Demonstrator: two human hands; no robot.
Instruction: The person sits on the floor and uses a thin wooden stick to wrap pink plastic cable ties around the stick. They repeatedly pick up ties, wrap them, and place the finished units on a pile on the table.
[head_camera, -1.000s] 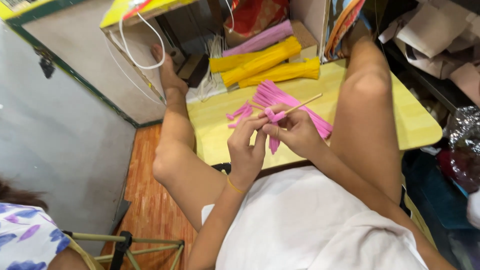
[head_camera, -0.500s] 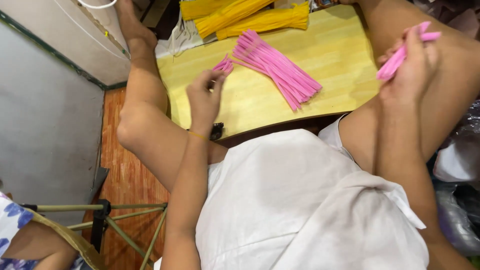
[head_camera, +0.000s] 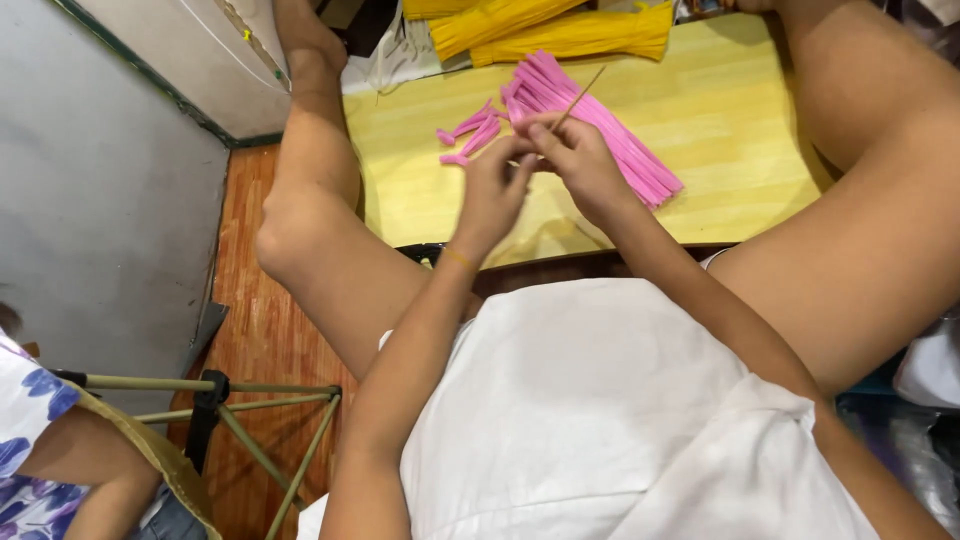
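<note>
Thin wooden stick (head_camera: 578, 98) pinched in right hand (head_camera: 580, 165), fingers curled tight around it, just above frame centre, tip slanting up over pink pipe cleaner bundle (head_camera: 600, 125). Left hand (head_camera: 495, 195) touching the right, fingertips closed on the stick's lower end. Short pink pieces (head_camera: 468, 132) loose just left of the hands. Yellow bundles (head_camera: 560, 25) at top edge. All on yellow tabletop (head_camera: 730, 110); wooden floor (head_camera: 255, 340) lower left, grey wall (head_camera: 90, 190) at left.
</note>
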